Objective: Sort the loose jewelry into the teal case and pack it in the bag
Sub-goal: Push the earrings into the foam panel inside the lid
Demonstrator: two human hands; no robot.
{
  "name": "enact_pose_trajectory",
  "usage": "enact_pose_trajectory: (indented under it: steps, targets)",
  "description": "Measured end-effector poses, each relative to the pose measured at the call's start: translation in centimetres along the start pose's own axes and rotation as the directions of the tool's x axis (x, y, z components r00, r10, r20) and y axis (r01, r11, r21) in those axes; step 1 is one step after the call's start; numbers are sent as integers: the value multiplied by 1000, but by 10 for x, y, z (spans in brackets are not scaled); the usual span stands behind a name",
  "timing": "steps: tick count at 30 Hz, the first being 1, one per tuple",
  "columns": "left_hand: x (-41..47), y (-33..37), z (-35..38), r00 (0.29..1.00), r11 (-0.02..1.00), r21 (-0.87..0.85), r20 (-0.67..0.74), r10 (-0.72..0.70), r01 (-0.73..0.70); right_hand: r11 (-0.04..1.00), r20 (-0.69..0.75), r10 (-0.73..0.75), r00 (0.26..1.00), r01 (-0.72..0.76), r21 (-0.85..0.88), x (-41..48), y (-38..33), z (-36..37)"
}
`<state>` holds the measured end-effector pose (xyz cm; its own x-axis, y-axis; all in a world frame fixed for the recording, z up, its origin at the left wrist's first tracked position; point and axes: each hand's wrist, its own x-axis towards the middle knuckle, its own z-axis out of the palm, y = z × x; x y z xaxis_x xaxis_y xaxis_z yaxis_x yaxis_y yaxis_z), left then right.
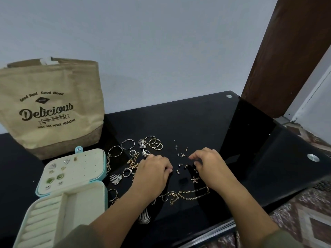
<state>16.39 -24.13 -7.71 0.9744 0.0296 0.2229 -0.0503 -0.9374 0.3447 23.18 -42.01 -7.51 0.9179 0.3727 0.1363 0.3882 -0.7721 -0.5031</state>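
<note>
The stud earrings (179,165) are lying scattered on the table (250,140) between both sets of fingertips. The left hand (154,171) and right hand (208,161) are being held curled, fingers together; any pinch cannot be told. The open teal case (71,176) is sitting left of the left fingers, the bag (53,108) behind it.

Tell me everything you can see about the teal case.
The case lies open on the table, front left, before the bag. Teal shell, cream velvety lining. Its lid lies flat toward the bag, with a snap tab and rows of holes; earrings are pinned there, two with green stones. The base has ring rolls at left and bare compartments at right. Left hand and right hand do not touch it.
</note>
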Motion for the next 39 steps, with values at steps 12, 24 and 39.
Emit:
enact_pose_trajectory:
  steps: [12, 24, 39]
  targets:
    - [8, 2, 3, 989, 912, -385, 14, -146, 140, 999, -5, 18, 1000, -18, -43, 13, 3, 0]
    - [19, -5, 12, 994, 965, -240, 35, -100, 106, 979, 56, -145, 988, 151, -140, 49, -19, 17]
    - [9, -4, -12, 973, 853, -484, -16, -230, 194, 964, 124, -101, 987, 128, -232, 43, -52, 23]
